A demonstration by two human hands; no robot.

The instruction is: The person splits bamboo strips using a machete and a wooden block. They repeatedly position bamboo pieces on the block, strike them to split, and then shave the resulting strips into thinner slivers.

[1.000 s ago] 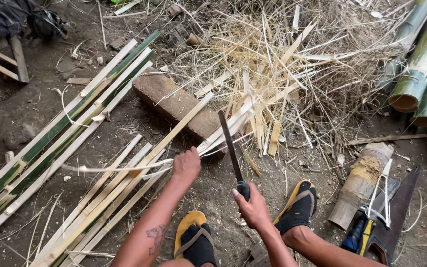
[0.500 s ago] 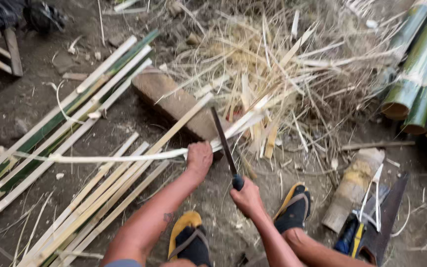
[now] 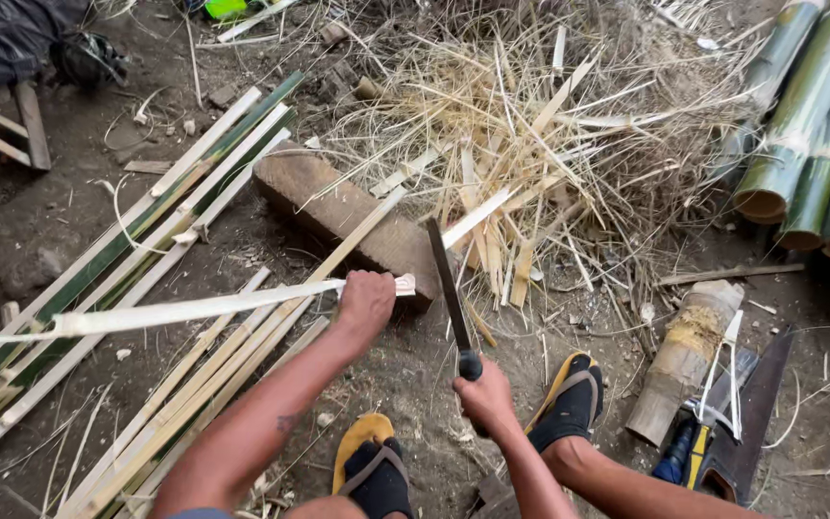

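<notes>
The left hand (image 3: 367,303) grips a pale bamboo strip (image 3: 175,312) running leftward, its right end on the wooden block (image 3: 348,216); the right hand (image 3: 487,394), just right, clasps the upright machete (image 3: 449,284).

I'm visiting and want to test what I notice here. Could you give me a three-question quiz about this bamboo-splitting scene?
1. True or false: the left hand grips a long pale split bamboo strip.
2. What does the right hand hold? A) hammer B) long dark-bladed knife C) rope
3. On which side of the picture do the thick green bamboo poles lie?

Key: 1 true; 2 B; 3 the right side.
</notes>
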